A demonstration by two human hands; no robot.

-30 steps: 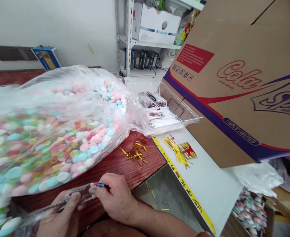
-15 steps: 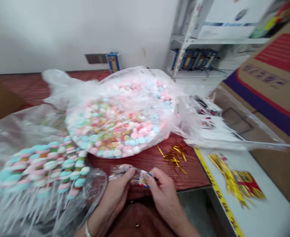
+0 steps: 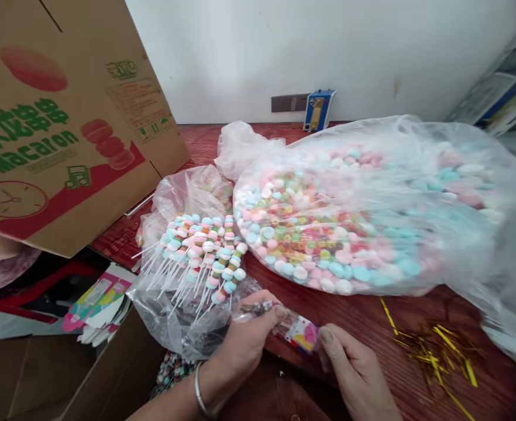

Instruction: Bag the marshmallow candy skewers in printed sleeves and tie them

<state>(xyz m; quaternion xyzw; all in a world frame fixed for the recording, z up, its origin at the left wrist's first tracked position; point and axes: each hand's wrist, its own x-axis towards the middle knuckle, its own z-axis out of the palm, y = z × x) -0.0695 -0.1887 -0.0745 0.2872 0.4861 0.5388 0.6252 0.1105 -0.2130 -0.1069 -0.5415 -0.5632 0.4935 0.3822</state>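
My left hand (image 3: 251,330), with a bracelet on its wrist, is closed around one end of a clear printed plastic wrapper (image 3: 301,334) just over the table's front edge. At the wrapper's printed end are the fingertips of my right hand (image 3: 352,365), thumb against finger. Whether anything lies inside the wrapper I cannot make out. Left of my hands, a pile of candy skewers (image 3: 200,245) in pink, blue and white with white sticks rests on a clear plastic bag (image 3: 174,316). Gold twist ties (image 3: 437,356) lie on the table to the right.
A large clear bag of loose pastel candies (image 3: 328,234) covers much of the red-brown table (image 3: 293,298). At the left stands a Macaron carton (image 3: 65,117); below it are printed cards (image 3: 100,298) and an open cardboard box (image 3: 109,362). A small blue box (image 3: 319,110) stands by the wall.
The view has swung left, bringing the Macaron carton and open box in and leaving the right-hand shelf mostly out. Both hands still hold the wrapper, now slightly farther apart.
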